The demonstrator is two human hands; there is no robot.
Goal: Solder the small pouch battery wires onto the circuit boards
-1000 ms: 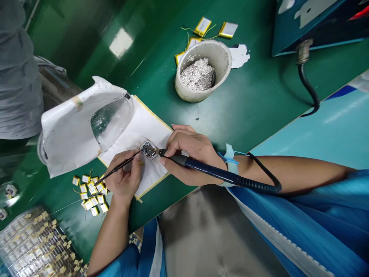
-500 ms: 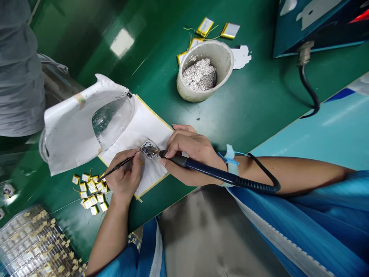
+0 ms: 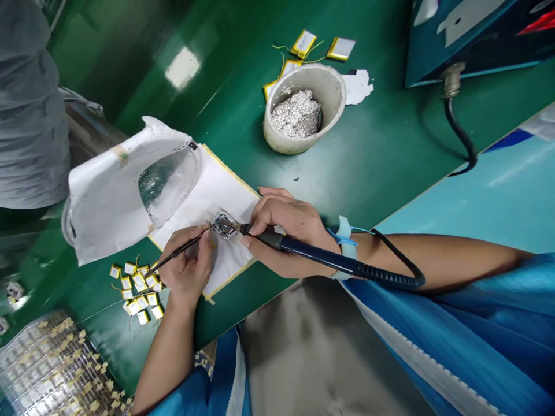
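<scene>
My right hand [image 3: 288,231] is closed around the handle of a soldering iron [image 3: 318,255], whose tip reaches over a small circuit board in a pale case [image 3: 224,225]. Pinched in my left hand [image 3: 187,254] is a pair of dark tweezers [image 3: 180,250], its point at the board's left edge. The fingertips of my left hand are close beside the case. Beneath the board lies a white sheet [image 3: 229,185] with yellow tape along its edges. Fine detail on the board is too small to make out.
A grey cup [image 3: 338,107] of silvery shavings stands farther back, with battery cells [image 3: 340,48] behind it. More small battery cells [image 3: 141,283] lie left of my left hand. A white-framed clear shield [image 3: 108,196] overlaps the sheet. A teal box [image 3: 468,40] with a cable stands back right.
The soldering iron's tip has shifted slightly left, farther over the board. Both hands otherwise stay nearly in place, and the whole view has shifted a little.
</scene>
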